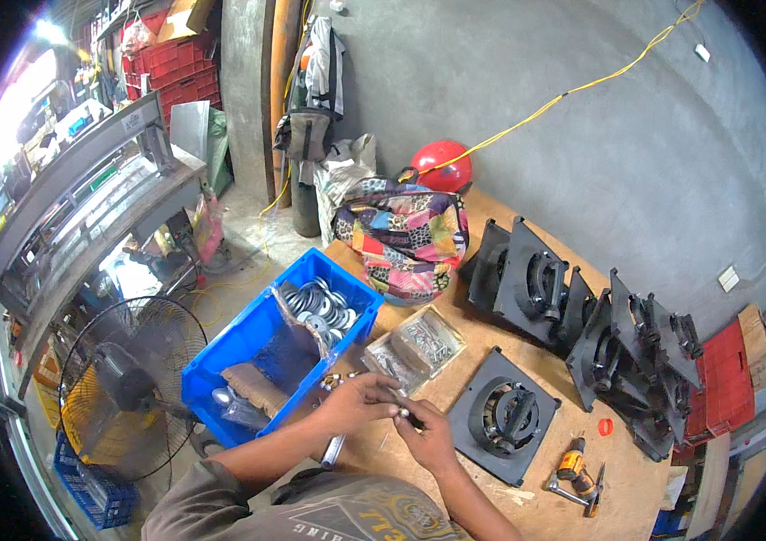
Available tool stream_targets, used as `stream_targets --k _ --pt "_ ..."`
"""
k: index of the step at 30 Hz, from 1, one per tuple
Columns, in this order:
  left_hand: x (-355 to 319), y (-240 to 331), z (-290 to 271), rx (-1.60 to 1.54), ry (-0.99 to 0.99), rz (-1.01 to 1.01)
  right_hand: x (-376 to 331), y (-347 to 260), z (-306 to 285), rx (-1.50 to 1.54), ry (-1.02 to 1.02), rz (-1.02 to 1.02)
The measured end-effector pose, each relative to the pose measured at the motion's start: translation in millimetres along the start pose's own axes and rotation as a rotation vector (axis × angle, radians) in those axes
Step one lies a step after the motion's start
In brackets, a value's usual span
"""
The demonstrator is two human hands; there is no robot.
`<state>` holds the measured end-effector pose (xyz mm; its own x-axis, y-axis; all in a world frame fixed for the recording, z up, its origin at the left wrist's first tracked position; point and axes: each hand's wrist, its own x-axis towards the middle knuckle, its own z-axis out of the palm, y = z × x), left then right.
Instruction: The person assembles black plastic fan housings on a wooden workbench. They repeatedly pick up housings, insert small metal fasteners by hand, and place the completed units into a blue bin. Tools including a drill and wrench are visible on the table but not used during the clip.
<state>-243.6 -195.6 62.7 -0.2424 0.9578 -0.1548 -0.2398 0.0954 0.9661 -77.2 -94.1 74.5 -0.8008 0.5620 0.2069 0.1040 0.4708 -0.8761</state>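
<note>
Over the front of the wooden table, my left hand (360,400) and my right hand (428,439) meet, fingers closed in a pinch. Between the fingertips is a small pale, metallic-looking piece (403,411), too small to name. Just beyond the hands sits a clear-lidded or clear-walled tray (444,335) of screws. To the right of my right hand a black square plate (482,386) with a round ribbed centre lies flat. A few small brass-coloured and metal parts (332,380) lie beside my left hand, by the blue bin.
Left of the hands, a blue bin (211,408) holds metal rings and cardboard. A yellow-black power drill (572,462), a metal tool (567,492) and a red ring (605,426) lie right. More black plates (527,279) stand behind. A patchwork bag (410,239) and fan (126,383) are nearby.
</note>
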Motion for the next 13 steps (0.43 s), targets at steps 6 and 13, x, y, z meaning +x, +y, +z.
stream_targets --k 6,13 --pt "14 18 3 0.858 -0.224 0.065 -36 17 -15 -0.127 -0.021 0.143" --pt "104 55 -156 1.627 0.233 -0.069 -120 112 -22 -0.062 0.037 0.506"
